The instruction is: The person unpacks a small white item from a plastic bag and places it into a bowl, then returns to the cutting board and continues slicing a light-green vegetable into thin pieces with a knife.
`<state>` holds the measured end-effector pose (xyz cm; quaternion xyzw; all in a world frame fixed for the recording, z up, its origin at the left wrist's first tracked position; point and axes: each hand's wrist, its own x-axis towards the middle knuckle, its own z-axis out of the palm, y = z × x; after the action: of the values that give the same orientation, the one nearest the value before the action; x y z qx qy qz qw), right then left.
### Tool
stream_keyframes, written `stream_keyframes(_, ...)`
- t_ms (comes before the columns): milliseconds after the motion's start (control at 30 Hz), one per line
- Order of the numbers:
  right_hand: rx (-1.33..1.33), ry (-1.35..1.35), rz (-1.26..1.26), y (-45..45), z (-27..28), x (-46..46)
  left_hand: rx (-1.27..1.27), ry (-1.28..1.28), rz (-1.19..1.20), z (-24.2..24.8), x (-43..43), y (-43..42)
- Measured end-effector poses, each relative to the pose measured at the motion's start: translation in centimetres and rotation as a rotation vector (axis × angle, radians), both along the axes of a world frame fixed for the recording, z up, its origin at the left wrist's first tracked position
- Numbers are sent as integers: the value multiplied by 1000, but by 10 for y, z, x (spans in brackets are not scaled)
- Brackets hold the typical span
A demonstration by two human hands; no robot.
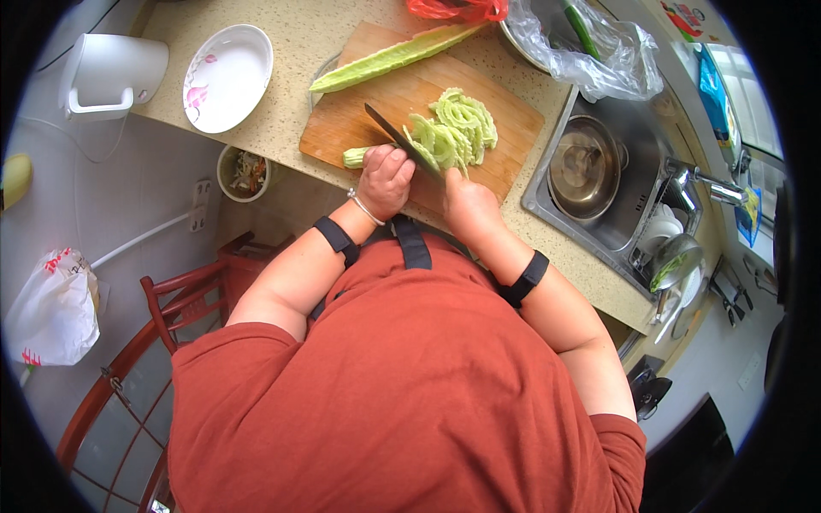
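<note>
My left hand (388,183) presses on a piece of bitter melon (354,158) near the front edge of a wooden cutting board (516,118); its fingers are curled and cover most of the piece. In my right hand (473,206) is a kitchen knife (386,125), its dark blade slanting away to the left, right beside my left knuckles. Pale green, ridged bitter melon slices (463,125) lie heaped to the right of the blade. Across the far side of the board rests a long, hollowed bitter melon half (394,59).
A white floral bowl (237,77) and a white kettle (118,74) stand left on the counter. Below the edge sits a scrap bin (226,174). Rightward, a sink (641,128) holds a metal basin (584,170); a clear plastic bag (625,58) overhangs its far corner. A red chair (186,295) stands behind left.
</note>
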<state>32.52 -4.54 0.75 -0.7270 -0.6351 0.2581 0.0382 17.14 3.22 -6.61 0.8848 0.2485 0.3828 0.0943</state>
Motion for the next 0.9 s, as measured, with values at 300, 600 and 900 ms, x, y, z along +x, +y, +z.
stream_keyframes(300, 27, 21, 11, -13, 17, 8, 17, 70, 116, 3, -7, 0)
stream_keyframes(600, -26, -40, 82, -18, 33, 7, 0, 116, 134, 0, -7, -2)
stream_keyframes(900, 10, 12, 48, 2, 4, 0, 39, 47, 85, 3, -8, 3)
